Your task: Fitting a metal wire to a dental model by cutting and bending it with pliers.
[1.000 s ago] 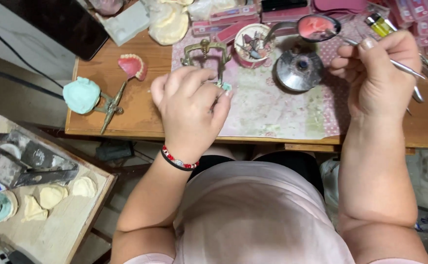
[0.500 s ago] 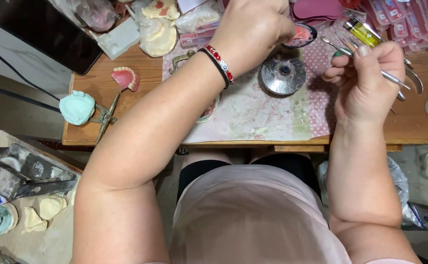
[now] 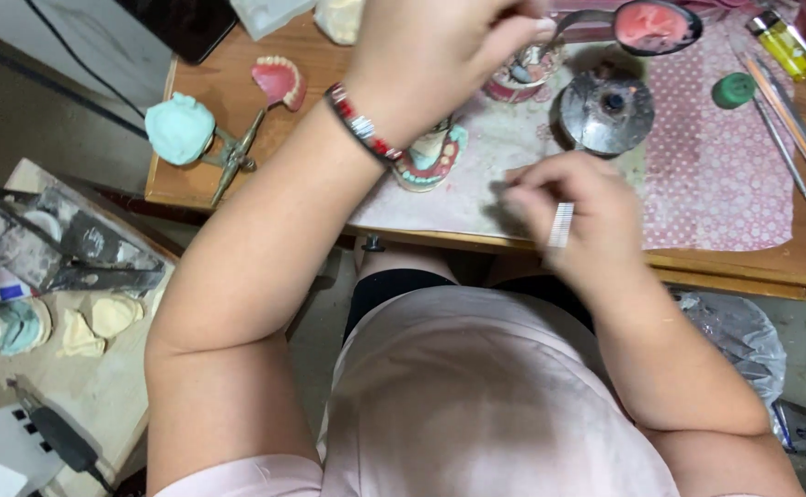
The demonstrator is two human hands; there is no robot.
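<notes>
Left hand [image 3: 430, 55] fingers pinched on a thin tool [image 3: 524, 66] over the small cup [image 3: 522, 81]; right hand [image 3: 573, 207] closed on a white strip [image 3: 561, 224]. The tip is best kept low, inside the rim.

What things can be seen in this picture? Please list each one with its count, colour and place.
wooden table: one, brown, top half.
patterned mat: one, pink and pale, on table.
denture model: one, pink and teal, under the left wrist.
pink denture: one, upper left of table.
teal plaster lump on metal frame: one, table's left edge.
round metal burner: one, grey, mat centre.
spoon of pink wax: one, top.
small cup: one, red and white, below left hand.
yellow lighter: one, top right.
green cap: one, on mat.
thin metal tools: several, right side.
plaster casts: several, cream, low bench left.
left hand: reaching to cup; beaded bracelet.
right hand: holds small ribbed white piece.
</notes>
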